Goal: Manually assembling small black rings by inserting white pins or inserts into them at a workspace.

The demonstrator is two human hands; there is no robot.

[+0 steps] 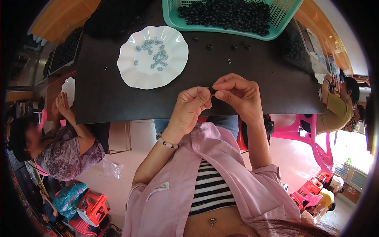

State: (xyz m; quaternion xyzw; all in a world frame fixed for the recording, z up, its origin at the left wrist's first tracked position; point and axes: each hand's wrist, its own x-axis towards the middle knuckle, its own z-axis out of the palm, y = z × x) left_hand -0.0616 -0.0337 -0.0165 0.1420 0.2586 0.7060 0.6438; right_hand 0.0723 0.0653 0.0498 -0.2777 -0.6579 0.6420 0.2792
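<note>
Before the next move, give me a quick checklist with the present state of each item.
1. Small black piece in hand: ok, at the fingertips of the left hand.
2. Right hand in position: ok, thumb and forefinger are at the piece.
3. Piece's orientation: cannot tell, fingers cover most of it.
4. Black parts on hand: ok, many in the green basket.
5. Clear bits contained: ok, clustered on the white plate.
6. All black parts contained: not ok, several loose ones lie on the table.

A turquoise bag (69,200) and the white label (159,187) on the pink shirt (170,211) bear illegible print.
</note>
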